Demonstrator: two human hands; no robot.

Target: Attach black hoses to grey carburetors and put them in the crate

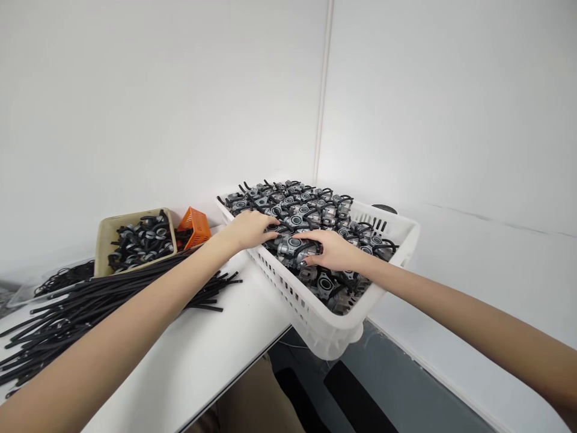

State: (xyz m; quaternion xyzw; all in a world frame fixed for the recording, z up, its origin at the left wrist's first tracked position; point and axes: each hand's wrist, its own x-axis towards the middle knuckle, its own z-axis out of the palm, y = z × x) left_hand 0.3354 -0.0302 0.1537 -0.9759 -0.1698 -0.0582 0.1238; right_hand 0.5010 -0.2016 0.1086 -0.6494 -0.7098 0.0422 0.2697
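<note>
A white slotted plastic basket (360,319) holds rows of small metal carburetors with black hoses. At its near-left side, my right hand (331,249) is closed around a silver carburetor (288,245), with fingers on top and the thumb at its near right end. My left hand (252,230) reaches over the basket's left rim. Its thumb and forefinger close on the left end of the same carburetor, around its dark hose; the other fingers are hidden. More carburetors (325,282) lie just below my right hand.
On the white table (216,343), a bundle of black tubes (103,300) lies left. Behind it stand a cream bin (103,240) of black and silver parts and an orange basket (198,227). White walls meet behind. The white basket overhangs the table edge.
</note>
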